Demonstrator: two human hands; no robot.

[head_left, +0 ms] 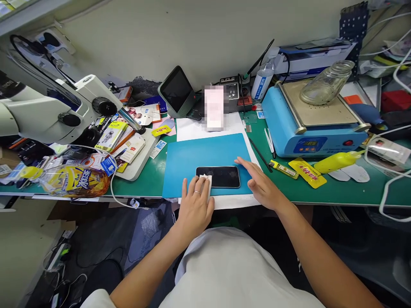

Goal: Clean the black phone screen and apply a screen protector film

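Note:
A black smartphone (224, 176) lies flat, screen up, on a blue mat (183, 156), with faint smudges on its glass. My left hand (196, 203) rests at the phone's left end, its fingers pressing a white tissue (209, 185) near the edge of the screen. A ring is on one of its fingers. My right hand (261, 184) hovers just right of the phone, fingers stretched out and holding nothing. White paper (192, 128) shows from under the mat.
A blue heating plate (289, 128) bearing a glass jar (327, 83) stands at right. Near it lie tweezers (269, 141), a yellow packet (307, 172) and a yellow squeeze bottle (337, 162). At left are a microscope (64, 107) and a tea bottle (70, 180) by the table edge.

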